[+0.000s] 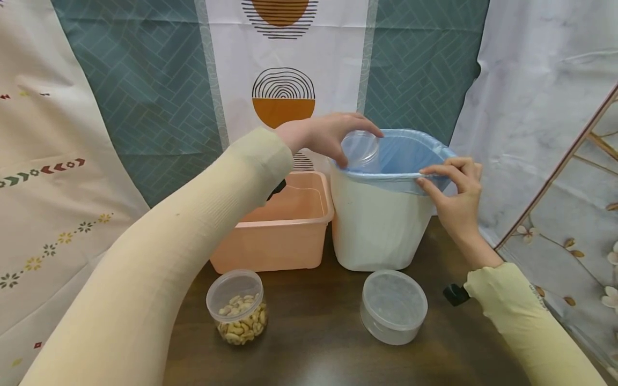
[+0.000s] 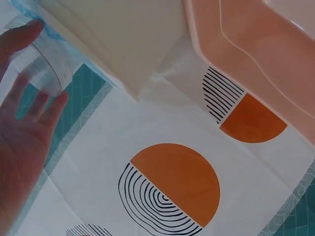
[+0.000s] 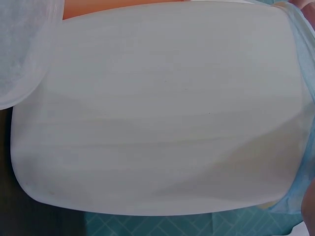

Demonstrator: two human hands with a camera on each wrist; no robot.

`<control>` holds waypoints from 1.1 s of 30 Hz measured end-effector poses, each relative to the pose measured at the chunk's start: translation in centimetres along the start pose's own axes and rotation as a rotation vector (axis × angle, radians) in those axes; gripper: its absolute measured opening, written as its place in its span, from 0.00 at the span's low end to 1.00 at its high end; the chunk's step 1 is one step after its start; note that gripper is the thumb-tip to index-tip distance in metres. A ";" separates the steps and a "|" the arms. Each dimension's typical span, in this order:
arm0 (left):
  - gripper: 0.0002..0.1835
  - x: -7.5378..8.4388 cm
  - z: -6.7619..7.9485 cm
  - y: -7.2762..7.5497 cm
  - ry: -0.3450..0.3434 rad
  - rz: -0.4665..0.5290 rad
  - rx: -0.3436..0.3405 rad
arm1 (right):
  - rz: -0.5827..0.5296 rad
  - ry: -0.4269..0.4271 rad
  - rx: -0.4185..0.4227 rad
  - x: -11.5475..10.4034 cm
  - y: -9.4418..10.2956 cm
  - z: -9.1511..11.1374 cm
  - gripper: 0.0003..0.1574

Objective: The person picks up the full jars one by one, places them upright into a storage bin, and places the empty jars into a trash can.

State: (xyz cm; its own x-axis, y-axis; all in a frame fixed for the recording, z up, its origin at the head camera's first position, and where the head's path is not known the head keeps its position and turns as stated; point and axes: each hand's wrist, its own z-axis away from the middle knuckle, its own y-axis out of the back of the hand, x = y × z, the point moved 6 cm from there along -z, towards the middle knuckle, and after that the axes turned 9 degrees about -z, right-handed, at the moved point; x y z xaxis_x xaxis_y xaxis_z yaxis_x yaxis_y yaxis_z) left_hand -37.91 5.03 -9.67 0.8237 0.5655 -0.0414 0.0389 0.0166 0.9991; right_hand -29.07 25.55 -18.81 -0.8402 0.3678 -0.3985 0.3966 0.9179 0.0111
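Note:
My left hand (image 1: 324, 135) holds a clear plastic jar (image 1: 361, 149) by its sides at the left of the opening of a white trash bin (image 1: 379, 225). In the left wrist view the thumb and fingers of the left hand (image 2: 22, 142) curve round the see-through jar (image 2: 47, 69); no contents show in it. A light blue trash bag (image 1: 410, 150) lines the bin and folds over its rim. At the front right of that rim, my right hand (image 1: 458, 190) pinches the bag's edge between thumb and index finger.
Left of the bin stands a peach plastic basin (image 1: 280, 244). In front, on the dark wooden table (image 1: 309, 321), are a lidded jar of cashews (image 1: 238, 316) and a low round lidded container (image 1: 393, 308). Patterned curtains (image 1: 285, 48) hang behind.

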 end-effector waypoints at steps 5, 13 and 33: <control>0.42 0.0 -0.1 -0.2 -0.009 0.020 -0.014 | 0.006 0.007 -0.004 0.1 -0.1 0.1 0.10; 0.42 0.1 -0.1 0.1 0.005 0.009 -0.055 | 0.008 0.010 -0.009 0.0 -0.1 0.0 0.10; 0.43 0.3 -0.1 0.4 -0.009 0.001 -0.068 | 0.009 0.013 0.009 0.6 0.1 0.0 0.09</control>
State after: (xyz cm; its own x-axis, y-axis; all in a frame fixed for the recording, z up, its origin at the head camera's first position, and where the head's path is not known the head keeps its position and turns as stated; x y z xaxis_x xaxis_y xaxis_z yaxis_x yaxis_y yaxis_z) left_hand -37.69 5.24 -9.27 0.8286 0.5583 -0.0407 0.0001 0.0724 0.9974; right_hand -29.54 25.83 -19.10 -0.8414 0.3780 -0.3861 0.4074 0.9132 0.0062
